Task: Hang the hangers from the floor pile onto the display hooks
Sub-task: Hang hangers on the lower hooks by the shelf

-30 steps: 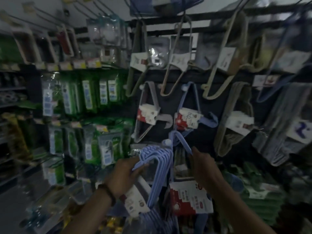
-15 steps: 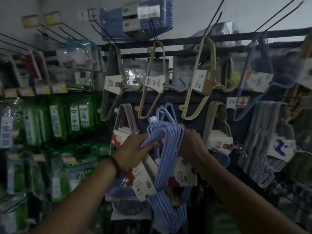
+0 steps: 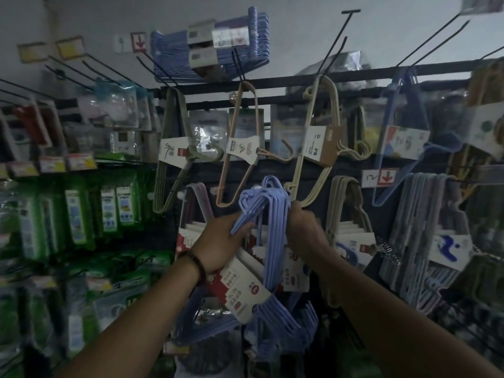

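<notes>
A bundle of light-blue hangers (image 3: 270,222) with a red-and-white label hangs upright in front of the dark display panel, at the middle row of hooks. My left hand (image 3: 218,246) grips the bundle's left edge near its top. My right hand (image 3: 305,230) closes around the right side near the top corner. The hook behind the bundle is hidden, so I cannot tell whether the bundle rests on it. More blue hangers (image 3: 289,326) hang below.
Beige hanger packs (image 3: 319,148) and a pink one (image 3: 242,148) hang on the top rail. Grey hangers (image 3: 425,236) fill the right. Long black bare hooks (image 3: 335,47) jut out overhead. Green packets (image 3: 79,214) line the left shelves.
Both hands have lifted the blue hanger bundle from waist height up to the middle row of hooks, and the view has tilted upward.
</notes>
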{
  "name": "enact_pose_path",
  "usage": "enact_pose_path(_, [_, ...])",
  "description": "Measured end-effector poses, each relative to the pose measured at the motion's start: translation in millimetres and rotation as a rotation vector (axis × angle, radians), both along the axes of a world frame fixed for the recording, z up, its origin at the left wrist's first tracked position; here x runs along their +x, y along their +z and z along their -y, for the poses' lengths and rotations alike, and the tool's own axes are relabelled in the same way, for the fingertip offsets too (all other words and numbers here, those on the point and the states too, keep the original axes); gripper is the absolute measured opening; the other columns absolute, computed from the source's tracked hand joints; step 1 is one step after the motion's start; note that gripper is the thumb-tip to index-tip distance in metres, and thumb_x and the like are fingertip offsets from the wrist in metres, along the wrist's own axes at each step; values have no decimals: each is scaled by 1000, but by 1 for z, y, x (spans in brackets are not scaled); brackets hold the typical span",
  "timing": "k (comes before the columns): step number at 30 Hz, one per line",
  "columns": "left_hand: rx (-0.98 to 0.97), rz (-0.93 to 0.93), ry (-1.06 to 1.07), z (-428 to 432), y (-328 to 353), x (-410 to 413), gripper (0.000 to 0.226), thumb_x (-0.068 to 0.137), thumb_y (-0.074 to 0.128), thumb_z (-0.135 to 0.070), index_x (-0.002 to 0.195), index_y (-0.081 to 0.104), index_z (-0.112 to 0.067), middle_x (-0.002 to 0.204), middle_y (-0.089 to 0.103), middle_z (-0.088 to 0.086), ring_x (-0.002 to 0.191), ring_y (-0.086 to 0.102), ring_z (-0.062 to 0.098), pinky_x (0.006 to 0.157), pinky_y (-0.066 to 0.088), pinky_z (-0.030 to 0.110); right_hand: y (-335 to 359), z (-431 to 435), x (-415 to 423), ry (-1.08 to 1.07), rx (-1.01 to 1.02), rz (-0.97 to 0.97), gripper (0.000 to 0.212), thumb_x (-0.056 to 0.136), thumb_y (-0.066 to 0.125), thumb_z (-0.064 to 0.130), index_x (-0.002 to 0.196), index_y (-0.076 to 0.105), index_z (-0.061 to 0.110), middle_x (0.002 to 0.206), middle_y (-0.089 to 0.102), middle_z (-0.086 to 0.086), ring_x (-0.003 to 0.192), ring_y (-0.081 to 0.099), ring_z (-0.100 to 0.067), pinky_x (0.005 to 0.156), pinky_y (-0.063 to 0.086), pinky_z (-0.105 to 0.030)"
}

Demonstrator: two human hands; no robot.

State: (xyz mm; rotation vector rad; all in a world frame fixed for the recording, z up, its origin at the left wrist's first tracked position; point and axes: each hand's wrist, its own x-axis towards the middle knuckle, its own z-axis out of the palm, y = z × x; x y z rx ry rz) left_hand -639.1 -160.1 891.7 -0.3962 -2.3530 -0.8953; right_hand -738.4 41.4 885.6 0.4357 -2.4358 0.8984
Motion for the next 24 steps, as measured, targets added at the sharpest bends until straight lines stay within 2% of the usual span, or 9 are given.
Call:
enact_pose_path(2, [58, 17, -7, 6, -5, -6, 23, 106, 58, -41, 125, 70, -43, 115, 74, -15, 104, 72, 6, 94, 60, 39, 6, 7, -15, -35, 10, -1, 18, 111, 35, 33, 106, 45, 18, 93, 57, -3, 81, 62, -27, 64, 49, -42])
enact_pose_path(4, [107, 25, -9, 11, -8, -11, 28, 105, 59, -39, 131, 67, -46, 120, 75, -13, 107, 74, 11, 94, 61, 42, 10, 15, -28, -38, 13, 4, 17, 111, 35, 32, 106, 42, 18, 93, 56, -5, 79, 59, -28, 67, 46, -41])
enact_pose_path(6, [135, 1, 0, 13, -10, -14, 28, 107, 59, -30, 131, 69, -40, 109, 77, -9, 98, 74, 1, 87, 61, 29, 9, 22, -42, -38, 10, 41, 13, 111, 36, 25, 107, 43, 15, 96, 60, -10, 81, 61, -31, 69, 49, -44])
enact_pose_path(9, [142, -43, 48, 18, -13, -14, 27, 107, 57, -21, 129, 66, -32, 100, 75, -8, 89, 69, -12, 73, 51, 4, 1, 30, -63, -80, 28, 46, 12, 108, 44, 19, 117, 47, 11, 108, 68, -15, 92, 71, -34, 77, 61, -49])
enact_pose_path(15, [143, -86, 109, 25, -18, -18, 23, 107, 57, -23, 124, 68, -34, 82, 72, -14, 77, 66, -15, 63, 43, 0, 6, 29, -87, -116, 184, 176, 36, 106, 52, 15, 138, 45, 0, 131, 62, -18, 117, 66, -30, 94, 56, -37])
enact_pose_path(18, [128, -106, 134, 24, -22, -26, 21, 108, 55, -29, 122, 69, -36, 79, 74, -10, 74, 67, -8, 59, 43, 6, 13, 21, -74, -103, 193, 264, 28, 107, 51, 28, 120, 55, 4, 115, 65, -14, 90, 65, -25, 80, 57, -38])
enact_pose_path(20, [155, -106, 134, 20, -24, -33, 20, 108, 55, -32, 120, 69, -39, 78, 77, -7, 73, 69, -3, 60, 44, 9, 23, 11, -55, -76, 141, 223, 26, 108, 47, 29, 111, 56, 5, 114, 65, -18, 87, 63, -29, 74, 51, -37])
enact_pose_path(22, [190, -129, 134, 14, -26, -41, 18, 108, 55, -30, 117, 69, -38, 77, 75, -7, 74, 68, -2, 61, 44, 8, 36, -1, -27, -10, 103, 113, 34, 112, 36, 30, 121, 56, 4, 118, 62, -21, 106, 62, -39, 84, 50, -40])
enact_pose_path(24, [193, -166, 141, 5, -26, -47, 19, 108, 55, -30, 118, 70, -35, 79, 73, -10, 74, 66, -3, 62, 42, 6, 40, -12, 5, 118, -19, -42, 44, 112, 29, 41, 117, 60, 11, 106, 67, -15, 100, 63, -37, 82, 49, -42])
